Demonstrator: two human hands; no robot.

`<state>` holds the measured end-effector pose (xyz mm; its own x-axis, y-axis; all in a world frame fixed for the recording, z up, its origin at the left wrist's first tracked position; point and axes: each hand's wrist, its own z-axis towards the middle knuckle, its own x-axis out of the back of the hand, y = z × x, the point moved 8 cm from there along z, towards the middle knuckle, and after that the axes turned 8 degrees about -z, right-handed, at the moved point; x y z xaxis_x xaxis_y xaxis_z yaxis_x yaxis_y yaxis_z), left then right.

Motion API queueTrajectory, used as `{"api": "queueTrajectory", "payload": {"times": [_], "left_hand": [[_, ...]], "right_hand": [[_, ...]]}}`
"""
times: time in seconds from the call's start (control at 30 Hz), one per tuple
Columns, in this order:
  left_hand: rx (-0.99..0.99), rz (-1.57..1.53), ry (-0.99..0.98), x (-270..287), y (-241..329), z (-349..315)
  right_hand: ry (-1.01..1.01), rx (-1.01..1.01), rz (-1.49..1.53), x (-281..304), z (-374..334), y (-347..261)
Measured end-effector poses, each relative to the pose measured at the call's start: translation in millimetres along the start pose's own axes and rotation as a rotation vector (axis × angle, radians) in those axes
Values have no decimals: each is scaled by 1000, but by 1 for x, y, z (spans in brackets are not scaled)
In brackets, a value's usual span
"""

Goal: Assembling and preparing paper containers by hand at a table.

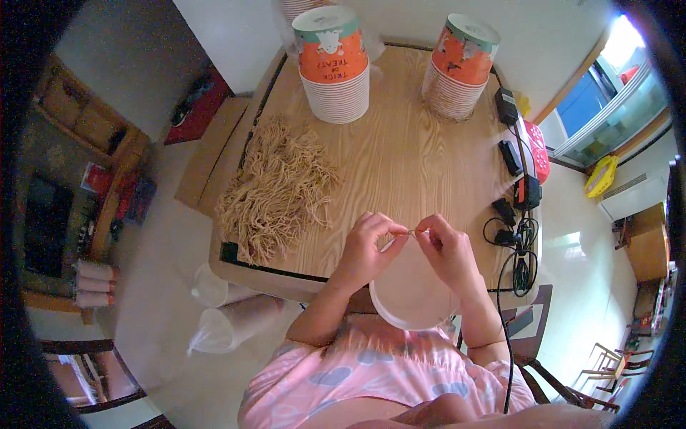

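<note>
My left hand (pixel 369 243) and my right hand (pixel 450 249) meet at the table's near edge, thumbs and forefingers pinched. Between the fingertips shows a short bit of thin tan cord (pixel 411 232), one part in each pinch. Just below them is a round white paper bucket (pixel 409 293), held close to my body, its inside or base facing up; I cannot tell which. My wrists flank it. To the left of my hands lies a loose heap of tan cords (pixel 275 187) on the wooden table (pixel 400 157).
Two stacks of upside-down orange-and-green paper buckets, a left stack (pixel 333 68) and a right stack (pixel 461 68), stand at the table's far side. Black adapters and a bundled cable (pixel 525 257) line the right edge. Wrapped bucket stacks (pixel 239 322) lie on the floor at left.
</note>
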<state>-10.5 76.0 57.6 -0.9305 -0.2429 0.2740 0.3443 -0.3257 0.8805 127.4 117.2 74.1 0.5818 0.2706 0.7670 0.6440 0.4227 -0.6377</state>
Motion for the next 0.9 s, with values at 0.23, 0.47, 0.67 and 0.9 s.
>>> {"api": "queueTrajectory", "payload": {"times": [0.23, 0.47, 0.67, 0.9], "left_hand": [[4, -17, 1, -2, 3, 1], [6, -19, 3, -4, 3, 2], [-29, 41, 17, -4, 7, 2], [-79, 93, 21, -5, 14, 4]], "right_hand": [[-40, -23, -13, 0, -1, -1], [-6, 18, 9, 2, -1, -3], [-31, 18, 58, 5, 0, -9], [56, 61, 76, 5, -1, -8]]}}
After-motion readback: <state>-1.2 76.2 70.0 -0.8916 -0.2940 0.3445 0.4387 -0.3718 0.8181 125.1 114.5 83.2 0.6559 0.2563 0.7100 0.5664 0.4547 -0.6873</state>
